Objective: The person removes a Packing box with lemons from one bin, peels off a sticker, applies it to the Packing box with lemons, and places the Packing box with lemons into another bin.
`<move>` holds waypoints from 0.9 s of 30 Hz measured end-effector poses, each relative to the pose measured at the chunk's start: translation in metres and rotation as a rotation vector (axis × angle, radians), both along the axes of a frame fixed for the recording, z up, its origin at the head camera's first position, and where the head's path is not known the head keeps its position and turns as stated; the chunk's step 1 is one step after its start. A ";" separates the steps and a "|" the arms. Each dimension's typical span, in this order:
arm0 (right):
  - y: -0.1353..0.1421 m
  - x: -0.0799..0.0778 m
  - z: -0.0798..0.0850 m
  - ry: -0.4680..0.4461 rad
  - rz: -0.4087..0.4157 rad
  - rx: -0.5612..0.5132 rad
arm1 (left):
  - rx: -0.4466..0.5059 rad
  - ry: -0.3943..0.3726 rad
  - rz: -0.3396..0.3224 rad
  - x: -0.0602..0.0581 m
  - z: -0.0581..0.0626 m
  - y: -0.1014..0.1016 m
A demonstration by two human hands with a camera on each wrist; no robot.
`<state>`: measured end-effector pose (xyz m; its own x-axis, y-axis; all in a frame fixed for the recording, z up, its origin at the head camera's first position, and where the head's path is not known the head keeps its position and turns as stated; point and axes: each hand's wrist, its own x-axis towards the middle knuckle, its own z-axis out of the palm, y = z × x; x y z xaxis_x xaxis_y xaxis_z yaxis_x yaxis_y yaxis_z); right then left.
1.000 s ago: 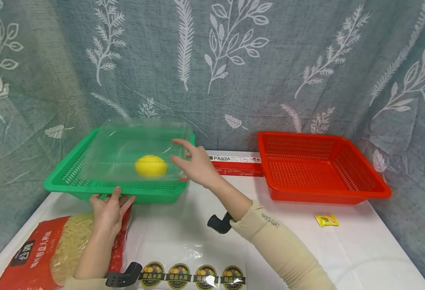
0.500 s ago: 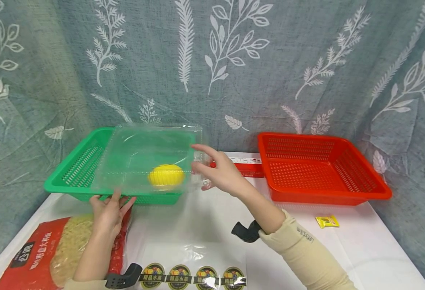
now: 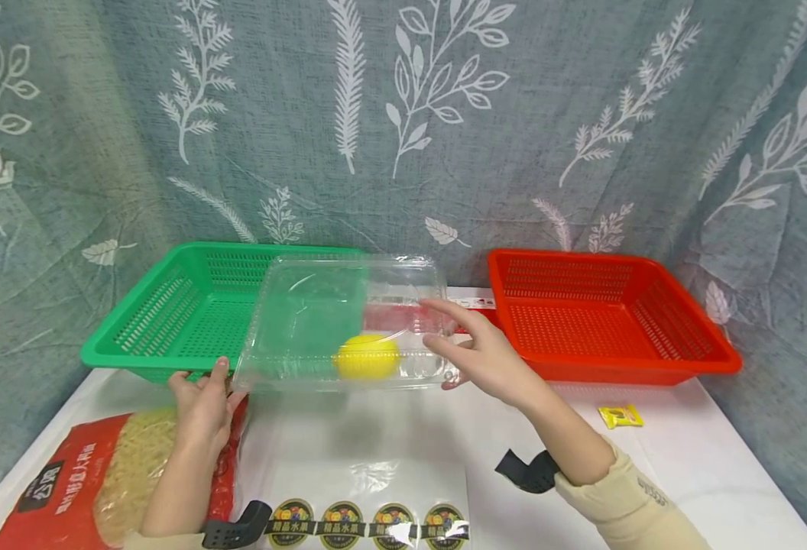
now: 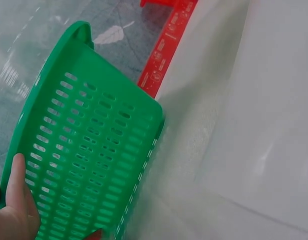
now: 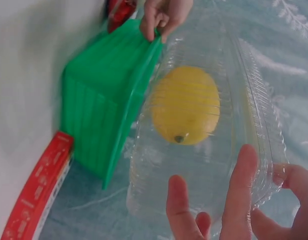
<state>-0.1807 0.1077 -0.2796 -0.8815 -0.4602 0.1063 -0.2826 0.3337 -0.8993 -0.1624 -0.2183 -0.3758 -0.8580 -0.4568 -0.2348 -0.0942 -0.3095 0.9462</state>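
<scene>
My right hand holds a clear plastic clamshell box by its right end, fingers and thumb on its sides. A yellow lemon lies inside near the front wall; the right wrist view shows the lemon through the plastic. The box is in the air, its left part in front of the green basket's right end. At the front rim of the green basket, my left hand pinches the edge, thumb over the top. The left wrist view shows the basket's slotted wall beside that hand.
To the right stands a red basket, with a small yellow packet in front. Between the baskets lies a red and white pasta box. A red pasta bag is at front left, beside a sheet of round stickers.
My right hand has carried the clear box with the lemon rightward and toward me, from over the green basket to the space right of it. My left hand stays at the basket rim.
</scene>
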 end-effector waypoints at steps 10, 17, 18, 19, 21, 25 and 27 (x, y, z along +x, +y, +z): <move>0.034 0.015 -0.021 -0.029 -0.074 -0.021 | 0.066 0.093 0.028 0.000 0.002 0.004; 0.061 0.026 -0.039 -0.078 -0.098 -0.045 | 0.121 0.082 0.043 -0.002 0.003 0.006; 0.064 0.027 -0.041 -0.084 -0.101 -0.050 | 0.128 0.081 0.048 -0.002 0.003 0.006; 0.067 0.029 -0.042 -0.090 -0.105 -0.055 | 0.131 0.080 0.052 -0.003 0.003 0.006; 0.072 0.031 -0.045 -0.097 -0.110 -0.055 | 0.135 0.082 0.057 -0.004 0.003 0.005; 0.079 0.037 -0.051 -0.091 -0.120 -0.030 | 0.135 0.083 0.038 -0.006 0.003 0.003; 0.082 0.039 -0.055 -0.099 -0.121 -0.033 | 0.152 0.090 0.031 -0.007 0.003 0.002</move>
